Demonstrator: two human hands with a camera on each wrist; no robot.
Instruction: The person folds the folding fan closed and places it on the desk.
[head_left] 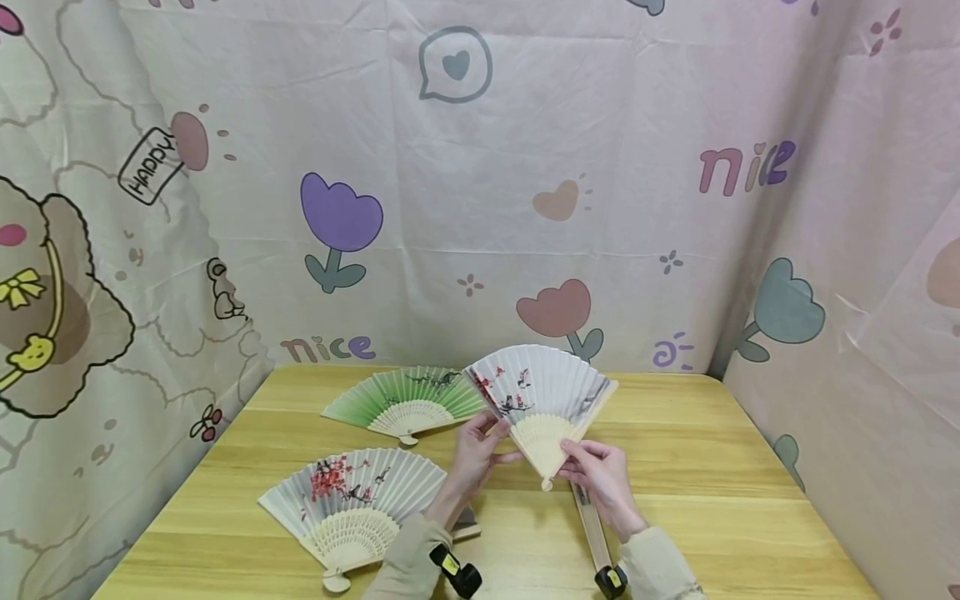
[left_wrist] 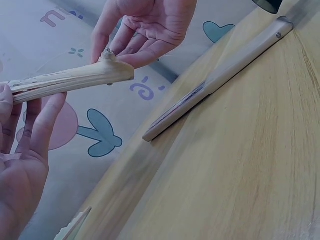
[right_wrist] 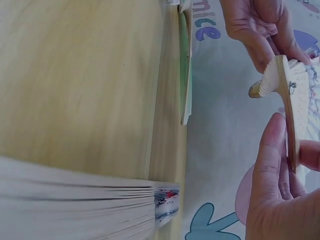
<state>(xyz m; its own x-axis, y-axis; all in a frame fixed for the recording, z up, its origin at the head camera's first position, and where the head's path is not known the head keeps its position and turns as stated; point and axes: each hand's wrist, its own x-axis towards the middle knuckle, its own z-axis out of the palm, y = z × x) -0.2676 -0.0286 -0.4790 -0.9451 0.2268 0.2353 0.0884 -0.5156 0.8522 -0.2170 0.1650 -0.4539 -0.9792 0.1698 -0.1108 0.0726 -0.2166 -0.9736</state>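
Observation:
Both hands hold up a spread white folding fan (head_left: 551, 383) with red blossoms, dark birds and pale wooden ribs, its pivot end pointing down. My left hand (head_left: 474, 458) grips the fan's left edge. At the right edge, my right hand (head_left: 602, 482) pinches the ribs between thumb and fingers. From the left wrist view the fan (left_wrist: 75, 80) shows edge-on, its ribs bunched at the pivot. Below the right hand, a closed folding fan (head_left: 594, 525) lies on the table, partly hidden by the hand and sleeve.
An open green fan (head_left: 408, 400) lies at the back of the wooden table (head_left: 690, 475). Front left, another open white fan (head_left: 356, 500) with red blossoms lies beside the left forearm. A dark-and-tan object (head_left: 467, 525) sticks out past that forearm. Printed curtains (head_left: 480, 150) surround the table.

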